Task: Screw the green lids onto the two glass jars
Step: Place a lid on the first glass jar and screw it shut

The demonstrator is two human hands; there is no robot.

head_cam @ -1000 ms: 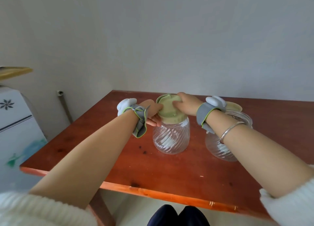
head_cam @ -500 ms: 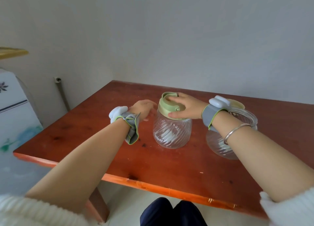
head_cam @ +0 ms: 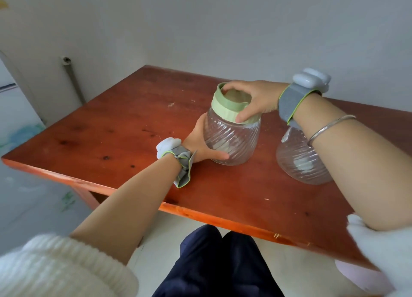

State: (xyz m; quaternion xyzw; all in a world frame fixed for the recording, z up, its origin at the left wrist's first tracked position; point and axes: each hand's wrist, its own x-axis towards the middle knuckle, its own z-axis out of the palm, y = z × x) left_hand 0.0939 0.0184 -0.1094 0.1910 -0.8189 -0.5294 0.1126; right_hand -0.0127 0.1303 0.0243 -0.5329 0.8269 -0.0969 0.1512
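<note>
Plain home room, wooden table [head_cam: 133, 136], fridge [head_cam: 13, 109]

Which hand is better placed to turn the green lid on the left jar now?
The right hand: its fingers already grip the green lid from above, while the left hand braces the left jar low on its side.

Bare table [head_cam: 124, 136] lies open left of the held jar [head_cam: 231, 140]; the second jar [head_cam: 301, 162] crowds its right.

Ribbed glass jar [head_cam: 231, 140] tilted, green lid [head_cam: 229, 106] on, second jar [head_cam: 301, 162] beside
</note>
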